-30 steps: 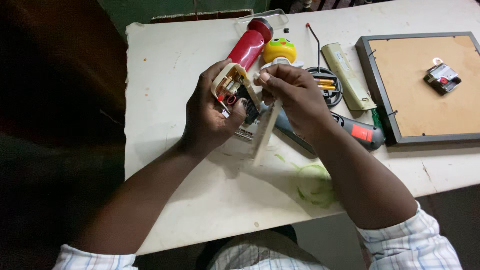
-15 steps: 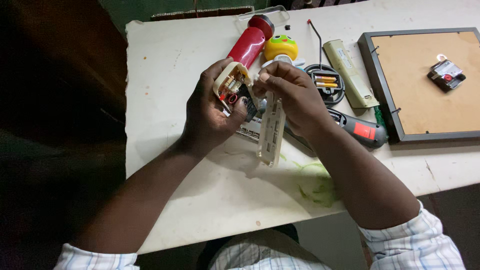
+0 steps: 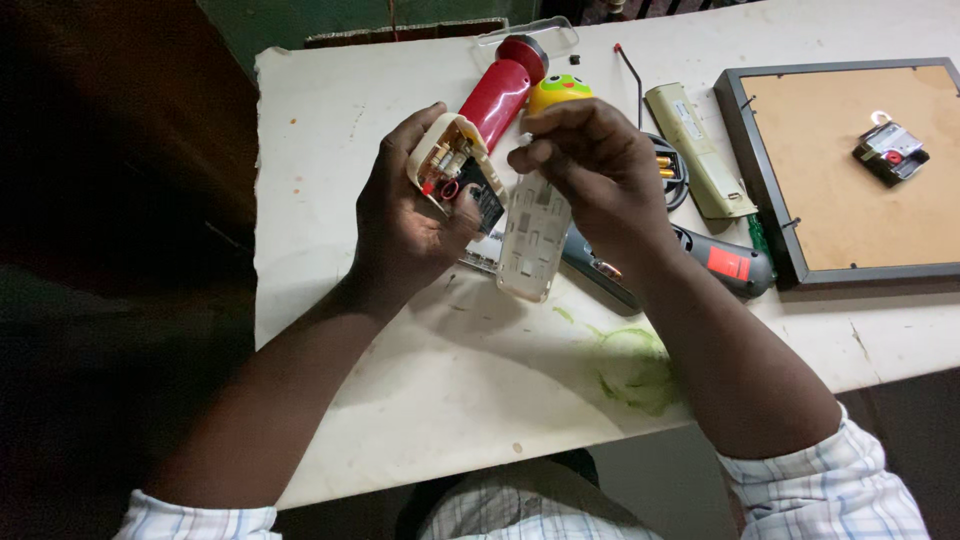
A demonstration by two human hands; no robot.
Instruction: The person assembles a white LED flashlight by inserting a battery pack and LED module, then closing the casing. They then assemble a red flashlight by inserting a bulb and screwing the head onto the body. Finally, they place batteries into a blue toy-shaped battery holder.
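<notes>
Cream plastic, an opened device shell (image 3: 447, 165) with wiring exposed sits in the left hand (image 3: 405, 225), grip closed around it, beside the red flashlight (image 3: 503, 88). The right hand (image 3: 598, 170) pinches a translucent cover (image 3: 531, 238) by its top, hanging just right of the shell, above the white table (image 3: 340, 110).

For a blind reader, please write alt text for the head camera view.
The left hand holds an opened cream device with its circuitry exposed, while the right hand holds a translucent cover above a white table. A red flashlight lies behind.
</notes>
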